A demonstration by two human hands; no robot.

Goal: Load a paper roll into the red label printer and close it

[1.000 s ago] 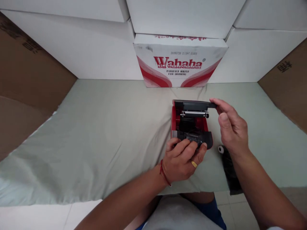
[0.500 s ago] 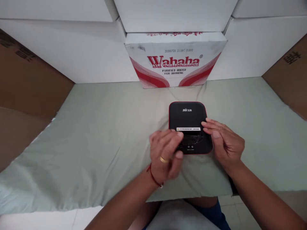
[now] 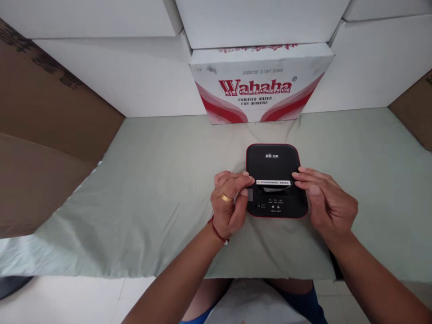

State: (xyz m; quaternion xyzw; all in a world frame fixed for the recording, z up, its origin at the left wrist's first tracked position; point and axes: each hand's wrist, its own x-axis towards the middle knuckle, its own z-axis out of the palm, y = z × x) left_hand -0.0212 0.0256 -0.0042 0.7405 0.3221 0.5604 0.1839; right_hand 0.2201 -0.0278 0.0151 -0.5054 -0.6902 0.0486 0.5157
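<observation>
A black receipt printer (image 3: pixel 273 168) with a red rim and FEIE lettering lies flat on the cloth. A white warning strip (image 3: pixel 272 182) crosses its top, with a shiny clear piece of film (image 3: pixel 275 189) just below. My left hand (image 3: pixel 231 198), wearing a gold ring and a red cord, has its fingers curled against the printer's left edge, thumb and index close together. Whether it also pinches some film is hidden. Along the right edge, my right hand (image 3: pixel 327 198) grips the printer, fingertips on top and thumb at the side.
A Wahaha water carton (image 3: pixel 258 90) stands behind the printer, in front of stacked white boxes (image 3: pixel 263 22). Brown cardboard (image 3: pixel 54 108) walls the left side, and more cardboard (image 3: pixel 413 108) the right. Pale green cloth (image 3: pixel 162 180) covers the table, hanging over its front edge.
My left hand has moved off the printer's front panel to its left edge, uncovering the buttons and markings. My right hand stays on the right edge. The view has shifted slightly left.
</observation>
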